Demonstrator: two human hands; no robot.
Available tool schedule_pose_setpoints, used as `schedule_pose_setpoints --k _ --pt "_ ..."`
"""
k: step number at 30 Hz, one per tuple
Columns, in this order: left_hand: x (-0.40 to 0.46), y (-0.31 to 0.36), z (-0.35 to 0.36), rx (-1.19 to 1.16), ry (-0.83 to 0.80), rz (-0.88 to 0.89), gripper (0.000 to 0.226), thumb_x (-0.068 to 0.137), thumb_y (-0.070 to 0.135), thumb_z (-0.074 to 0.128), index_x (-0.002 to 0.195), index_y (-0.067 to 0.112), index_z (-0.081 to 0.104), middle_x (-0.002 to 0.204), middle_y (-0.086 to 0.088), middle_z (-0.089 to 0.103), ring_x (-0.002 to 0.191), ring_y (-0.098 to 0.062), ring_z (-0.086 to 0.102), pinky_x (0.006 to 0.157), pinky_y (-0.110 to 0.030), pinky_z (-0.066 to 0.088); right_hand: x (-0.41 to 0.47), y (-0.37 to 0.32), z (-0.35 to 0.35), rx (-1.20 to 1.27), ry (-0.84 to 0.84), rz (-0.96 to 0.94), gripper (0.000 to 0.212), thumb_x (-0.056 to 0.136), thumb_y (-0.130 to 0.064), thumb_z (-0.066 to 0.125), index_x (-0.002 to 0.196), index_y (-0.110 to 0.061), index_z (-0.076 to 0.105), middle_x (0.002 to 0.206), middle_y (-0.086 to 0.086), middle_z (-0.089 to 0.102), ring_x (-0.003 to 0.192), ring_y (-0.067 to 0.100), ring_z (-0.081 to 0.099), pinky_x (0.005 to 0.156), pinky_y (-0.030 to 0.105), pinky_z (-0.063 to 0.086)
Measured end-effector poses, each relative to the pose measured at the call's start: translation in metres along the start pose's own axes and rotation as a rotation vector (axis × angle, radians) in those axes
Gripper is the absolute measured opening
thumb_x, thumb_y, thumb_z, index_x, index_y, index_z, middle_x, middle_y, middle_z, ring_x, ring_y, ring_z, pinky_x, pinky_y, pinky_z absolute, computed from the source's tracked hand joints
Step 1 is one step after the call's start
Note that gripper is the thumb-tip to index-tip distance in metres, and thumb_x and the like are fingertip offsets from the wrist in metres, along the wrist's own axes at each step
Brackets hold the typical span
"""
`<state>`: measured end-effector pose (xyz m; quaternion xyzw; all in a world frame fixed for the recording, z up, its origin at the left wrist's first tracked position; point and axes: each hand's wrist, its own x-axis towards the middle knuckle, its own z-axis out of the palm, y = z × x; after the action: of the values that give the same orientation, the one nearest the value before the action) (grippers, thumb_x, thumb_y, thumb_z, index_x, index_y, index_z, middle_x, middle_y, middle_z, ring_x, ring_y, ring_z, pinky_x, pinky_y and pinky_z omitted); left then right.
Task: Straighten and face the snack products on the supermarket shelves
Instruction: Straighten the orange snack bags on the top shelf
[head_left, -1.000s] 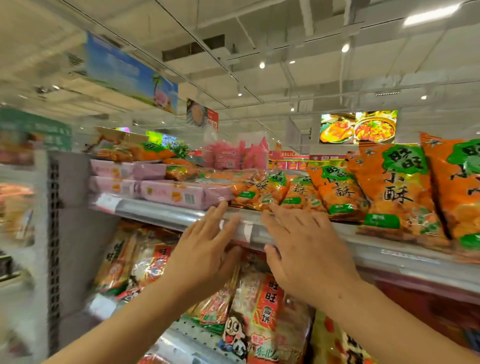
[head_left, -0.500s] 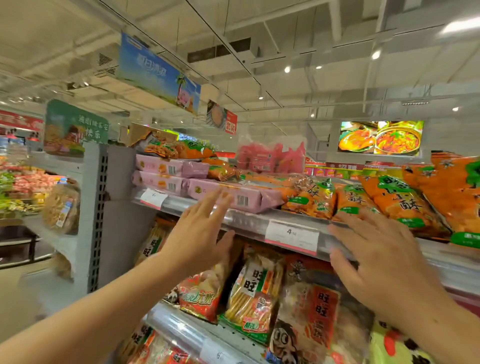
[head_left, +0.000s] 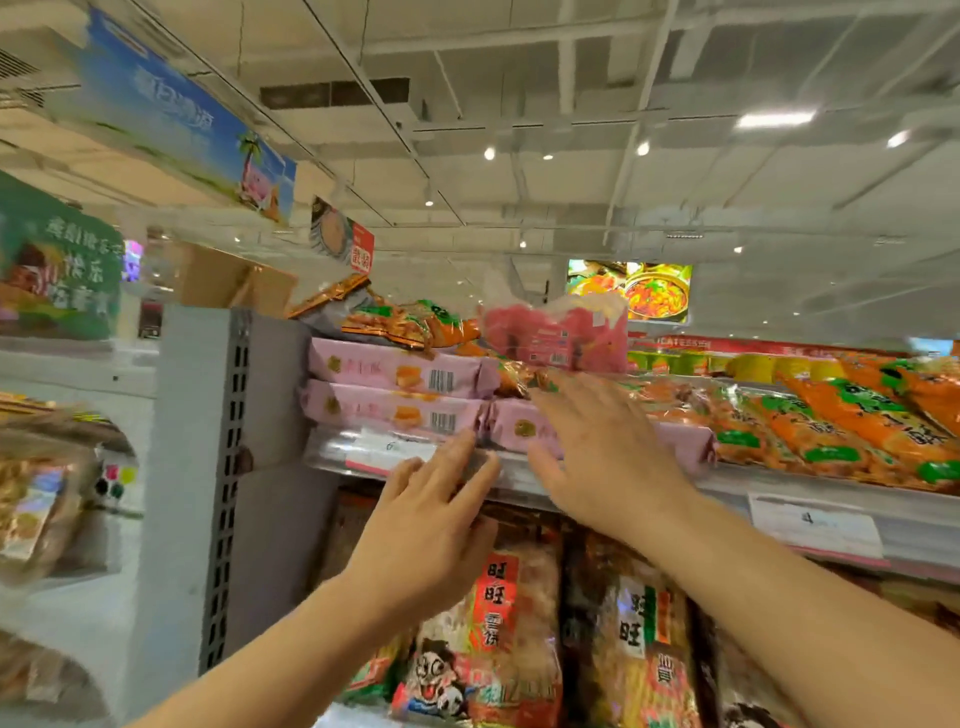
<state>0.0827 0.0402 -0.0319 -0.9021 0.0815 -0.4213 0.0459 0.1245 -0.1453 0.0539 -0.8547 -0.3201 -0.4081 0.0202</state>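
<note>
Pink snack packs (head_left: 395, 371) lie stacked at the left end of the top shelf (head_left: 727, 483), barcodes facing out. My left hand (head_left: 431, 525) is raised with straight fingers, its tips at the shelf's front rail below the lower pink pack (head_left: 384, 410). My right hand (head_left: 602, 447) is spread flat over another pink pack (head_left: 680, 441) lying to the right. Orange snack bags (head_left: 841, 421) with green labels fill the shelf further right. An orange bag (head_left: 400, 322) lies on top of the pink stack, and a red pack (head_left: 556, 332) stands behind.
A grey perforated shelf upright (head_left: 228, 467) stands at the left. Below the top shelf hang rice cracker bags (head_left: 498, 634) with red labels. Price tags (head_left: 815, 525) sit on the shelf rail. A cardboard box (head_left: 228, 280) rests on top at the left. More goods (head_left: 47, 499) sit far left.
The view has shifted left and closer to the pink packs. My right hand moved left and up from the shelf rail onto the pink pack. My left hand stays near the rail.
</note>
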Motion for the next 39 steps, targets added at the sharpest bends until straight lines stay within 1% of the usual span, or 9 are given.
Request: schedule_pose_setpoints --k 5,10,15,18,21,26,32,36,39 --pt "0.011 -0.023 -0.023 -0.105 -0.052 0.108 0.061 0.094 0.048 0.033 0.151 0.026 0.026 0.156 0.002 0.032 0.139 -0.019 0.035 0.114 -0.042 0.023 0.013 -0.010 0.008 -0.093 -0.024 0.060 0.043 0.093 -0.051 0.036 0.130 -0.030 0.045 0.119 -0.004 0.061 0.109 0.026 0.054 0.077 0.035 0.035" --pt "0.051 -0.068 -0.084 -0.324 0.249 0.118 0.040 0.091 0.030 0.051 0.128 0.016 0.058 0.115 -0.005 0.067 0.103 -0.026 0.061 0.086 -0.039 0.051 0.037 -0.009 -0.004 -0.029 0.015 0.100 0.033 0.093 -0.048 0.039 0.109 -0.026 0.057 0.098 0.002 0.068 0.089 0.029 0.062 0.067 0.035 0.046" --pt "0.130 -0.133 -0.142 -0.433 0.471 -0.260 0.015 0.091 0.024 0.050 0.097 0.017 0.061 0.079 0.003 0.059 0.073 -0.018 0.053 0.062 -0.029 0.039 0.109 -0.037 -0.023 0.318 0.123 0.166 0.041 0.095 -0.042 0.041 0.061 -0.020 0.051 0.062 -0.004 0.054 0.061 0.015 0.051 0.051 0.027 0.032" --pt "0.162 -0.164 -0.137 -0.353 0.191 -0.614 0.016 0.095 0.022 0.046 0.103 0.012 0.055 0.088 -0.003 0.057 0.075 -0.020 0.054 0.058 -0.029 0.038 0.151 -0.056 -0.024 0.357 0.070 0.210 0.047 0.094 -0.043 0.039 0.068 -0.009 0.058 0.074 0.010 0.062 0.069 0.027 0.053 0.052 0.028 0.030" --pt "0.174 -0.176 -0.121 -0.457 -0.131 -0.755 0.051 0.095 0.041 0.043 0.128 0.002 0.048 0.124 -0.015 0.055 0.110 -0.031 0.055 0.087 -0.036 0.046 0.171 -0.071 -0.021 0.430 -0.097 0.260 0.051 0.096 -0.051 0.033 0.098 -0.010 0.062 0.117 0.020 0.061 0.091 0.029 0.051 0.071 0.030 0.036" --pt "0.174 -0.176 -0.101 -0.548 -0.280 -0.605 0.037 0.090 0.041 0.043 0.061 0.019 0.043 0.046 0.001 0.044 0.038 -0.015 0.038 0.042 -0.022 0.031 0.184 -0.079 -0.008 0.661 -0.460 0.381 0.078 0.094 -0.069 0.021 0.147 -0.014 0.037 0.153 0.016 0.033 0.138 0.030 0.035 0.107 0.036 0.031" --pt "0.172 -0.178 -0.097 -0.539 -0.282 -0.641 0.035 0.084 0.045 0.051 0.063 0.017 0.053 0.040 0.002 0.053 0.035 -0.013 0.047 0.048 -0.024 0.036 0.190 -0.083 -0.009 0.823 -0.523 0.386 0.039 0.098 -0.045 0.042 0.073 -0.019 0.055 0.070 0.004 0.057 0.053 0.012 0.054 0.044 0.017 0.038" --pt "0.170 -0.179 -0.099 -0.531 -0.116 -0.579 0.040 0.075 0.048 0.066 0.087 0.010 0.066 0.079 -0.006 0.070 0.077 -0.021 0.065 0.072 -0.033 0.056 0.191 -0.078 -0.007 0.714 -0.252 0.433 0.033 0.082 -0.047 0.065 0.075 -0.016 0.053 0.075 0.005 0.059 0.066 0.015 0.058 0.059 0.026 0.047" --pt "0.164 -0.163 -0.111 -0.505 0.030 -0.461 0.037 0.073 0.048 0.069 0.073 0.012 0.061 0.071 -0.003 0.062 0.070 -0.020 0.057 0.062 -0.030 0.044 0.181 -0.073 -0.022 0.542 -0.105 0.341 0.031 0.080 -0.048 0.065 0.076 -0.019 0.054 0.075 0.001 0.056 0.071 0.017 0.055 0.053 0.026 0.038"
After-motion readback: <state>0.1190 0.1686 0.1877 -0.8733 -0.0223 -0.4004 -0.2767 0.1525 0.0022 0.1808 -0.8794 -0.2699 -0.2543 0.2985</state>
